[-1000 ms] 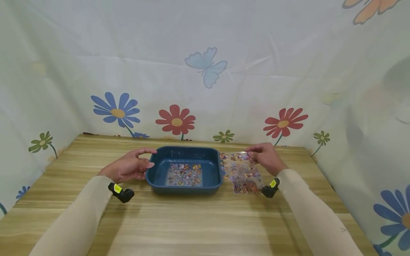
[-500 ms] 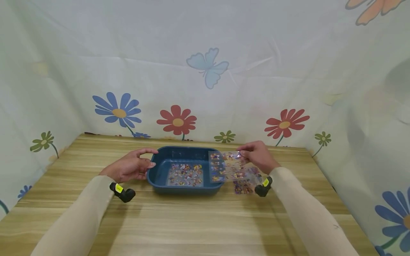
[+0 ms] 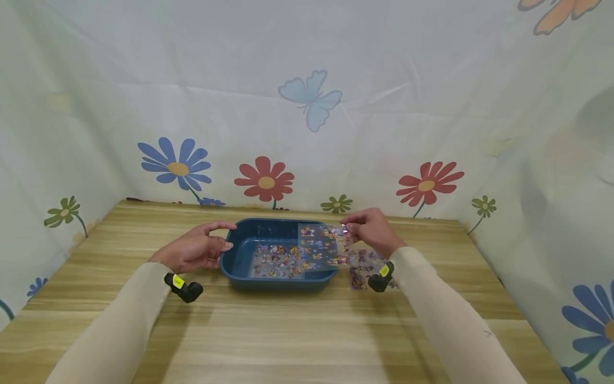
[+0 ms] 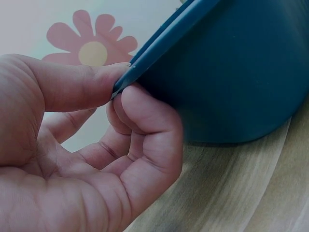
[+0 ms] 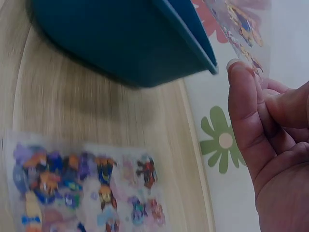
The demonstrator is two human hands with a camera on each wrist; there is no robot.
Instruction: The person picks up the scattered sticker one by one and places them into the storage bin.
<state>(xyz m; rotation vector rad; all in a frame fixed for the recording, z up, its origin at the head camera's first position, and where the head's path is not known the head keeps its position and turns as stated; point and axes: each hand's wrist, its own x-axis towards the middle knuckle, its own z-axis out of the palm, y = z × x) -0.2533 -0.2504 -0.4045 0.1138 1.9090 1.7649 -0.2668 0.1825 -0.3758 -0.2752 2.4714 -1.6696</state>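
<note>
My left hand [image 3: 199, 249] pinches the left rim of a dark blue rectangular tub [image 3: 280, 286] between thumb and fingers, as the left wrist view shows close up. Inside the tub, flat on its floor, lies a clear sticker sheet [image 3: 271, 266] with small colourful cartoon figures. My right hand [image 3: 376, 232] pinches the right edge of another clear sticker sheet [image 3: 317, 246], which reaches over the tub's right rim and partly covers the sheet inside. In the right wrist view, thumb and finger hold this sheet's edge above the rim.
More sticker sheets [image 5: 87, 188] lie on the wooden table [image 3: 278, 336] just right of the tub, partly under my right wrist in the head view. A white cloth [image 3: 216, 106] printed with flowers and a butterfly hangs behind and at both sides.
My right hand has moved left, carrying its sticker sheet from beside the tub to over the tub's right part. My left hand stays on the rim.
</note>
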